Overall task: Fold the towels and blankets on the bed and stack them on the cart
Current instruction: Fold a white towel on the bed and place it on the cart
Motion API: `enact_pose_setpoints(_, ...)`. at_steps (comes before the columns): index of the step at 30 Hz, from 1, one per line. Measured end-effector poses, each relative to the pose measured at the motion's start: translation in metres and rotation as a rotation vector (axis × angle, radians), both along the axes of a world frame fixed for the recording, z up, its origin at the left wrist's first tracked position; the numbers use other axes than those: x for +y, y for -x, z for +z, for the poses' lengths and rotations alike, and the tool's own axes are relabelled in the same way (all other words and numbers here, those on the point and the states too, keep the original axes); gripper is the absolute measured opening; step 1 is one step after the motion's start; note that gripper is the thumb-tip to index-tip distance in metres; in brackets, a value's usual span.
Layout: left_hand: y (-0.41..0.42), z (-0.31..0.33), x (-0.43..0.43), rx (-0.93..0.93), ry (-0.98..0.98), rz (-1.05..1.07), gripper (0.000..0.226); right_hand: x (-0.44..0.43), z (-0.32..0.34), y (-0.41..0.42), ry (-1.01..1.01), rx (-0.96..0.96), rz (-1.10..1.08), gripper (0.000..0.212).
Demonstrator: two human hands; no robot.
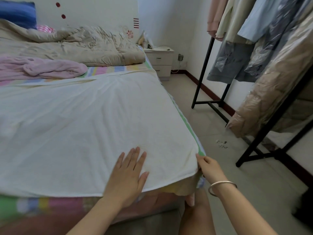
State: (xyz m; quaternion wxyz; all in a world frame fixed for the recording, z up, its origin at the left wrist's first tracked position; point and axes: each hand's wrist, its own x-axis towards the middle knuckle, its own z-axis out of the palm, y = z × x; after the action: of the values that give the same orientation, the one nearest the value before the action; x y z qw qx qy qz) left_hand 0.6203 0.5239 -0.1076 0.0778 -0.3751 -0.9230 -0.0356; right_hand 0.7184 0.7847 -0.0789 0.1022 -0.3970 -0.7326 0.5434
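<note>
while the white towel (84,124) lies spread flat over the near part of the bed (50,203), the person stands at its corner with both hands on it. in the head view, the only one, the left hand (128,177) lies flat on the towel, fingers straight and a little spread, close to the near edge. i think it presses the cloth down so that it does not slide when the other side is pulled. the right hand (209,168) pinches the near right corner of the towel between thumb and fingers, just at the edge of the mattress (a silver bracelet (221,185) sits on that wrist). this grip looks to me like the start of the first fold, or a last pull to smooth the cloth; i cannot say which. further up the bed a pink blanket (42,67) lies crumpled, and behind it a beige quilt (84,44), both not folded yet, so the task seems at an early part. on the right stands a black clothes rack (203,65) with hanging garments, and a white nightstand (160,61) by the wall. the cart i do not see in this view.
</note>
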Motion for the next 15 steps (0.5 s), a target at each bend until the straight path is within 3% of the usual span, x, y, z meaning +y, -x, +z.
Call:
enact_pose_setpoints(3,0.0,-0.002,0.002,0.006,0.002,0.011,0.063,0.002,-0.001,-0.002,0.085,0.02,-0.002,0.04)
enact_pose_setpoints(6,0.002,-0.003,0.003,-0.013,0.012,0.011,0.063,0.0,-0.007,-0.007,0.077,0.039,-0.081,0.034)
enact_pose_setpoints(9,0.002,-0.001,0.004,-0.061,0.005,0.015,0.069,-0.001,-0.015,-0.016,-0.244,-0.159,-0.094,0.037)
enact_pose_setpoints(13,0.001,0.012,-0.001,-0.157,-0.137,-0.035,0.102,-0.017,0.0,-0.015,-0.503,-0.259,-0.134,0.021)
enact_pose_setpoints(15,0.002,0.023,-0.011,-0.256,-0.253,-0.014,0.098,-0.028,0.014,-0.005,-0.693,-0.21,-0.118,0.043)
